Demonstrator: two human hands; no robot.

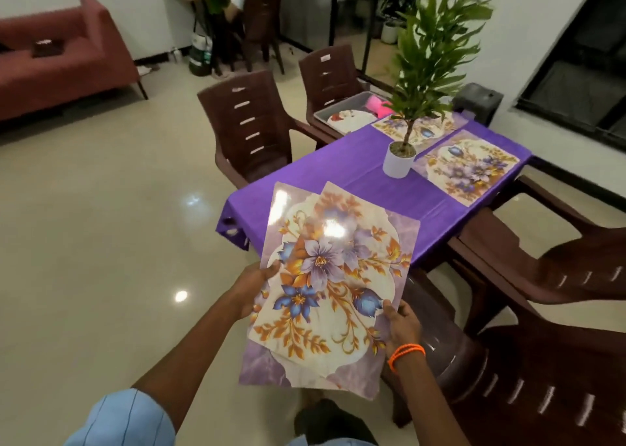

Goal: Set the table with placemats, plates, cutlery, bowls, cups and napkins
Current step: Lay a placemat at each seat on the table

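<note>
Two overlapping floral placemats (325, 283) hang in the air in front of the table's near corner. My left hand (252, 290) grips their left edge, thumb on top. My right hand (401, 327), with an orange band on the wrist, pinches the lower right edge. The table wears a purple cloth (342, 171). Two more floral placemats lie on it at the far end, one at the right side (471, 171) and one at the far edge (420, 127). A grey tray (330, 112) with a plate and something pink rests on a far chair.
A potted plant in a white pot (399, 163) stands mid-table. Brown plastic chairs surround the table: two on the left (250, 124), two on the right (559, 276). A red sofa (57, 63) is far left. Glossy tiled floor lies to the left.
</note>
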